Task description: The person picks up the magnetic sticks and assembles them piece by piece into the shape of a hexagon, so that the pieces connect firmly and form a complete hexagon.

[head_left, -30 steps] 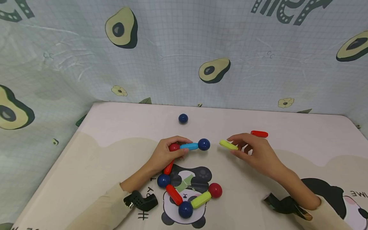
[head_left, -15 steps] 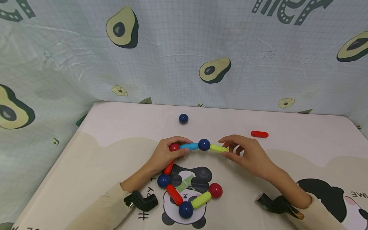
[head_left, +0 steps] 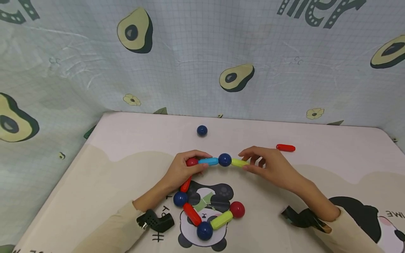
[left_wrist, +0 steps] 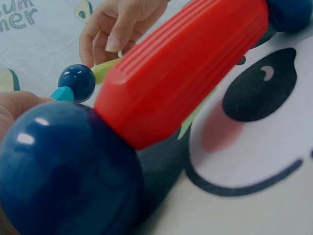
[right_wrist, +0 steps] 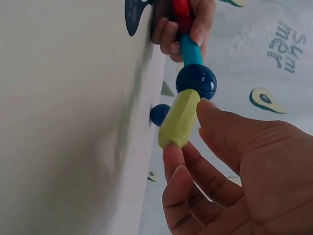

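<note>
My left hand (head_left: pixel 180 168) grips the chain at a red ball (head_left: pixel 192 162) and a light-blue magnetic rod (head_left: pixel 207 161). A dark blue ball (head_left: pixel 225 159) sits at that rod's far end, joined on its other side to a yellow-green magnetic rod (head_left: pixel 238 162). Thumb and fingers of my right hand (head_left: pixel 272 167) are about this yellow-green rod; the right wrist view shows fingertips at its lower end. Below the left hand the chain runs on through a red rod (head_left: pixel 186 184), a blue ball (head_left: pixel 180 199), another red rod (head_left: pixel 192 214) and a blue ball (head_left: pixel 204 231).
A second yellow-green rod (head_left: pixel 221 220) leads from the lowest ball to a red ball (head_left: pixel 237 209), the chain's other end. A loose blue ball (head_left: pixel 202 130) and a loose red rod (head_left: pixel 285 148) lie farther back on the table mat (head_left: pixel 142 130). A printed curtain (head_left: pixel 190 52) hangs behind.
My right hand has moved left with the yellow-green rod, whose end now meets the dark blue ball. The hand has since shifted slightly along the rod. My left hand has stayed put.
</note>
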